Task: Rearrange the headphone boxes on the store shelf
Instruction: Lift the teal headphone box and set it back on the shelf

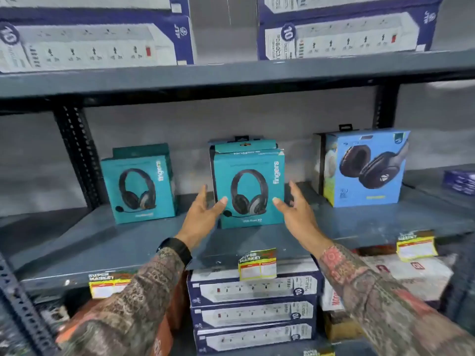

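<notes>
Three groups of headphone boxes stand upright on the grey middle shelf (108,242). A teal box (138,186) is at the left, with another teal box behind it. In the centre stands a teal box (250,190) with more boxes stacked behind it. A light blue box (367,168) stands at the right. My left hand (203,211) is open at the centre box's left edge, thumb tip against its front. My right hand (295,209) is open at its right edge, a fingertip touching the front. Neither hand grips the box.
Large power-strip boxes (92,44) fill the shelf above. More power-strip boxes (253,312) are stacked on the shelf below, beside white packages (416,276). Yellow price tags (257,264) hang from the shelf's front edge. A perforated black upright (74,155) stands at the left.
</notes>
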Action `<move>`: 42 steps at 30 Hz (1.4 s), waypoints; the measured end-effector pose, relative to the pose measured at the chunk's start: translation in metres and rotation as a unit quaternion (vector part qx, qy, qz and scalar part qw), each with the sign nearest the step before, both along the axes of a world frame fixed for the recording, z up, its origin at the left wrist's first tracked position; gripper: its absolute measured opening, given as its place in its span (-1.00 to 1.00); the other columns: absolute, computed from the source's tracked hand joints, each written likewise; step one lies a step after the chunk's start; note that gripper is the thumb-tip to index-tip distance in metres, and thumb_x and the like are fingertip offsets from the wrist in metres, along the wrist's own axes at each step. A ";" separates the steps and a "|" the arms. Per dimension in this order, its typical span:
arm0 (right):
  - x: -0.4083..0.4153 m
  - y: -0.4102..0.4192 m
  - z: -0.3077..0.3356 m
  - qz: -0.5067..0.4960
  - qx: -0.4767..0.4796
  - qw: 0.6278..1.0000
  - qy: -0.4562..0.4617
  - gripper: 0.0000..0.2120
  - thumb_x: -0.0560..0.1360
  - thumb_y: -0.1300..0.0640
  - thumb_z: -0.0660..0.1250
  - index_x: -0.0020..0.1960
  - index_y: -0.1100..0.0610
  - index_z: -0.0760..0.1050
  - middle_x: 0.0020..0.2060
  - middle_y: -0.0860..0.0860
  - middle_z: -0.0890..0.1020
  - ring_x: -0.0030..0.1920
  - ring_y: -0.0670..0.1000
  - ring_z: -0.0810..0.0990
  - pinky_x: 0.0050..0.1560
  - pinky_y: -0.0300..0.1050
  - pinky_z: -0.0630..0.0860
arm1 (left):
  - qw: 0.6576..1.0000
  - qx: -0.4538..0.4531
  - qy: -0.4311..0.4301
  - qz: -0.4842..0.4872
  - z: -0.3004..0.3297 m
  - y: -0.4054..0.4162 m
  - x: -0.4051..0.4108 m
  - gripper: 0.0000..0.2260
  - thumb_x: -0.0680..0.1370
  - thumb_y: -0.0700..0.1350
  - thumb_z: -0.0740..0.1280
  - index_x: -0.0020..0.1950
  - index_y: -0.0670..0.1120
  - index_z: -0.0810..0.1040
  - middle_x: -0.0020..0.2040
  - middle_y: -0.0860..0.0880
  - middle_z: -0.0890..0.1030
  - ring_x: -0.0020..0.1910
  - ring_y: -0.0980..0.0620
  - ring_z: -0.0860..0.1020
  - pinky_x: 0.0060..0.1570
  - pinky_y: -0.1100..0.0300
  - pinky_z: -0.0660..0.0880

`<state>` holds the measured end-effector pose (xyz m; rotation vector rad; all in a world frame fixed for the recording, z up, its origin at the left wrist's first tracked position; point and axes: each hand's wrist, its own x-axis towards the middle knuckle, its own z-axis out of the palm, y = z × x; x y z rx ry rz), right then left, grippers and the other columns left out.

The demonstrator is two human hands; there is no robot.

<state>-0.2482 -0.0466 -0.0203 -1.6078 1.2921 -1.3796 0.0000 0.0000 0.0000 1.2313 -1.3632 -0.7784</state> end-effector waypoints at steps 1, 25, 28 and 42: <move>0.002 -0.006 -0.002 0.008 -0.002 1.000 -0.013 -0.28 0.69 0.01 0.38 0.76 -0.06 0.15 0.67 0.01 0.42 0.61 0.10 0.45 0.56 0.22 0.47 | 1.000 -0.013 0.005 -0.013 -0.003 -0.005 -0.003 -0.28 0.74 -0.10 0.37 0.82 0.00 0.06 0.62 0.15 0.41 0.42 0.38 0.53 0.33 0.45 0.52; -0.044 0.169 0.016 0.030 -0.130 0.973 -0.191 -0.40 0.51 -0.20 0.40 0.53 -0.11 0.58 0.21 -0.46 0.72 0.24 -0.41 0.67 0.13 -0.53 0.55 | 0.970 -0.100 0.039 0.217 0.011 0.172 -0.085 -0.57 0.50 0.42 0.36 0.36 0.46 0.65 0.08 0.37 0.82 0.15 0.23 0.78 0.20 -0.08 0.75; -0.047 0.165 0.016 0.031 -0.126 0.973 -0.188 -0.42 0.53 -0.19 0.40 0.54 -0.13 0.57 0.27 -0.43 0.70 0.32 -0.37 0.64 0.26 -0.43 0.55 | 0.966 -0.105 0.011 0.238 0.012 0.173 -0.091 -0.64 0.60 0.36 0.39 0.40 0.47 0.61 0.07 0.45 0.79 0.12 0.31 0.76 0.15 -0.04 0.76; 0.104 0.116 0.039 0.128 -0.095 0.985 -0.066 -0.49 0.54 0.17 0.52 0.33 -0.33 0.58 0.17 -0.24 0.81 0.17 -0.14 0.79 0.14 -0.04 0.75 | 0.963 -0.106 -0.088 0.231 0.022 0.146 0.064 -0.32 0.58 0.26 0.47 0.68 0.28 0.33 0.48 0.20 0.66 0.46 0.07 0.64 0.46 -0.17 0.58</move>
